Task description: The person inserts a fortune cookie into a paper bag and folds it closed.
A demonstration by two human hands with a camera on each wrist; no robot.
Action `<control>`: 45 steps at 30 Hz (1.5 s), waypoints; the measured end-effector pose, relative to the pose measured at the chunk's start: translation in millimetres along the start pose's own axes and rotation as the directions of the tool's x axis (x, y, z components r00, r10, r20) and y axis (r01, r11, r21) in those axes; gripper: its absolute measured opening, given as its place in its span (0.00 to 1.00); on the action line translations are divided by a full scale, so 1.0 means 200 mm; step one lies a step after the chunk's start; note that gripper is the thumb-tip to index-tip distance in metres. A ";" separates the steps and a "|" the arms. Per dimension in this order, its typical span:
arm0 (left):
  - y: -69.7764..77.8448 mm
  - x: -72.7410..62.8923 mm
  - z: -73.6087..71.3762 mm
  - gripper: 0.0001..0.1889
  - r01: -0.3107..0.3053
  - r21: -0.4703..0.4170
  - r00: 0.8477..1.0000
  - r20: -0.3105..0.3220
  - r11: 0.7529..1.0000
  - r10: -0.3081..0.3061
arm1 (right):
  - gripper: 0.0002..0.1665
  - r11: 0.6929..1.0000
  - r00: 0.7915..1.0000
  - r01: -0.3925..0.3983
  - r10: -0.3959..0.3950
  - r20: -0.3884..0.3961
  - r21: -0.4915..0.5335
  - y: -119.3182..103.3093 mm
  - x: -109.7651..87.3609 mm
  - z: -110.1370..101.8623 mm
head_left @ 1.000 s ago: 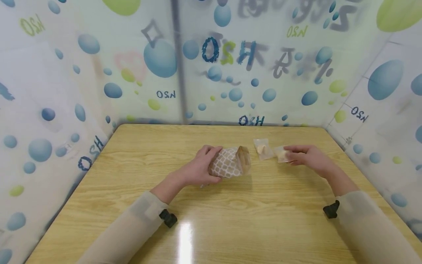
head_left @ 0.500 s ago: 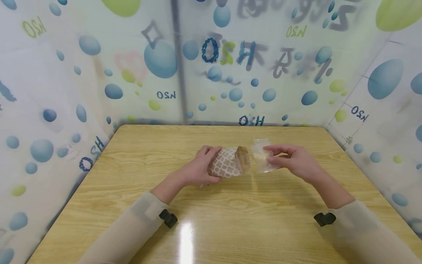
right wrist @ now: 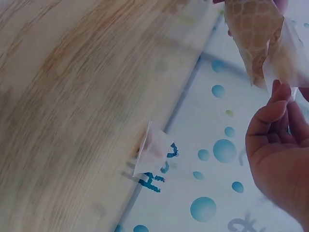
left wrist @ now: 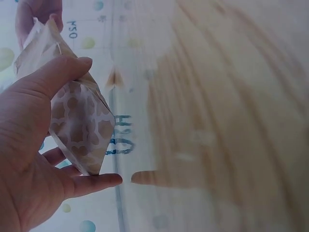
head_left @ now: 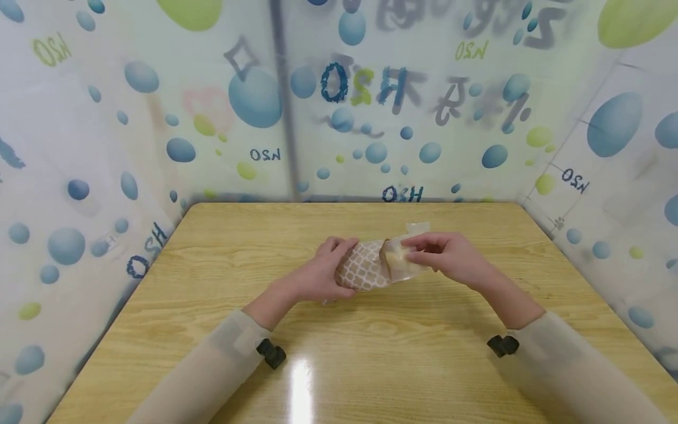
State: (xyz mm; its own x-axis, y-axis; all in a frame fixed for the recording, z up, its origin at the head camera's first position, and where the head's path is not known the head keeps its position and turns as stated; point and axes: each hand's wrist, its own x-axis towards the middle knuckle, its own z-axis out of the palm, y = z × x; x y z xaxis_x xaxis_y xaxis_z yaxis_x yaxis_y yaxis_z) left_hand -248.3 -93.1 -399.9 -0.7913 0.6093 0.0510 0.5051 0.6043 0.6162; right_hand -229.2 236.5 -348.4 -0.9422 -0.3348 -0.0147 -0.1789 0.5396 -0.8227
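My left hand (head_left: 320,272) grips a brown paper bag (head_left: 362,266) with a white lattice pattern, thumb on one side and fingers round the other. The bag lies on its side, its mouth facing right. Between thumb and fingers, my right hand (head_left: 450,257) pinches a small clear plastic packet (head_left: 401,262) with pale yellowish contents. That packet's left end overlaps the bag's mouth; in the right wrist view the packet (right wrist: 286,55) is right at the opening. A second clear packet (right wrist: 155,151) lies on the table, mostly hidden behind the right hand in the head view.
The wooden table (head_left: 339,365) reaches back to a wall sheet (head_left: 339,141) printed with blue and green bubbles and lettering. Side sheets (head_left: 614,194) flank it. Black wrist mounts (head_left: 271,353) sit at both sleeves.
My right hand has picked up the nearer packet and moved left with it to the bag's mouth. The left hand and the bag have stayed almost still.
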 end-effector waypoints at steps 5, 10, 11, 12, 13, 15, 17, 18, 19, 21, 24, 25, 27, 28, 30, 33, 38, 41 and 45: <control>0.01 0.00 0.00 0.60 -0.010 0.009 1.000 0.012 1.000 0.010 | 0.22 0.999 0.999 0.023 -0.024 -0.022 -0.031 0.01 0.03 0.03; 0.01 0.00 0.01 0.60 -0.014 0.008 1.000 0.004 1.000 0.014 | 0.19 0.994 0.995 0.084 -0.089 -0.055 -0.074 0.02 0.04 0.07; 0.01 0.01 0.01 0.60 -0.015 0.008 1.000 0.003 1.000 0.015 | 0.19 0.992 0.993 0.099 -0.104 -0.059 -0.083 0.01 0.04 0.09; 0.01 0.01 0.01 0.60 -0.015 0.007 1.000 0.002 1.000 0.015 | 0.19 0.990 0.991 0.110 -0.116 -0.064 -0.091 0.01 0.04 0.10; 0.01 0.01 0.01 0.60 -0.016 0.007 1.000 0.001 1.000 0.016 | 0.18 0.988 0.990 0.118 -0.125 -0.069 -0.099 0.01 0.04 0.11; 0.01 0.00 0.01 0.60 -0.017 0.006 1.000 0.000 1.000 0.017 | 0.18 0.986 0.988 0.128 -0.136 -0.073 -0.105 0.00 0.04 0.13; 0.01 0.00 0.01 0.60 -0.017 0.009 1.000 0.002 1.000 0.017 | 0.18 0.984 0.987 0.134 -0.143 -0.074 -0.120 0.00 0.05 0.16; 0.01 0.00 0.01 0.60 -0.016 0.008 1.000 0.002 1.000 0.016 | 0.18 0.982 0.986 0.136 -0.147 -0.074 -0.131 -0.01 0.05 0.17; 0.01 0.00 0.01 0.60 -0.015 0.008 1.000 0.001 1.000 0.015 | 0.18 0.980 0.986 0.140 -0.151 -0.072 -0.143 -0.01 0.05 0.18; 0.01 0.00 0.01 0.60 -0.009 0.006 1.000 0.000 1.000 0.009 | 0.18 0.975 0.985 0.150 -0.162 -0.064 -0.161 -0.02 0.05 0.19; 0.01 -0.01 0.01 0.60 0.000 -0.005 1.000 -0.007 1.000 0.000 | 0.20 0.975 0.982 0.163 -0.175 -0.069 -0.152 -0.02 0.05 0.19; 0.01 -0.01 0.01 0.60 0.001 -0.010 1.000 -0.011 1.000 -0.001 | 0.21 0.977 0.982 0.162 -0.174 -0.078 -0.142 -0.01 0.04 0.18; 0.00 -0.01 0.01 0.60 0.005 -0.021 1.000 -0.019 1.000 -0.005 | 0.23 0.980 0.981 0.155 -0.168 -0.101 -0.124 -0.01 0.03 0.16; 0.00 -0.01 0.01 0.59 0.005 -0.024 1.000 -0.023 1.000 -0.005 | 0.24 0.981 0.980 0.150 -0.164 -0.114 -0.120 0.00 0.02 0.14; -0.01 -0.01 0.00 0.59 0.008 -0.028 0.999 -0.032 1.000 -0.009 | 0.25 0.983 0.980 0.133 -0.149 -0.132 -0.123 0.01 0.01 0.12; -0.01 -0.01 0.00 0.59 0.017 -0.027 0.999 -0.035 0.999 -0.018 | 0.26 0.984 0.984 0.112 -0.129 -0.124 -0.136 0.03 0.00 0.09; -0.01 0.00 0.00 0.60 0.018 -0.023 0.999 -0.036 1.000 -0.019 | 0.27 0.985 0.989 0.104 -0.118 -0.093 -0.136 0.05 0.01 0.09; 0.00 0.00 0.00 0.60 0.009 -0.027 0.999 -0.037 1.000 -0.010 | 0.27 0.984 0.988 0.116 -0.129 -0.088 -0.135 0.06 0.01 0.11; 0.00 0.00 0.00 0.60 -0.001 -0.030 0.999 -0.038 1.000 0.000 | 0.27 0.981 0.987 0.125 -0.139 -0.085 -0.149 0.05 0.02 0.13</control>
State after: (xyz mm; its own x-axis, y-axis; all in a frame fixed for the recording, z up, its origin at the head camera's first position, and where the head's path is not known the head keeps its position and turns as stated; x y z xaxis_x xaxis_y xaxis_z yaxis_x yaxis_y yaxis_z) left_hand -248.4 -92.9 -398.7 -0.8040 0.5891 0.0809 0.4954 0.5883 0.6391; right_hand -227.6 220.7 -372.1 -0.9290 -0.3393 0.1480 -0.3354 0.6023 -0.7244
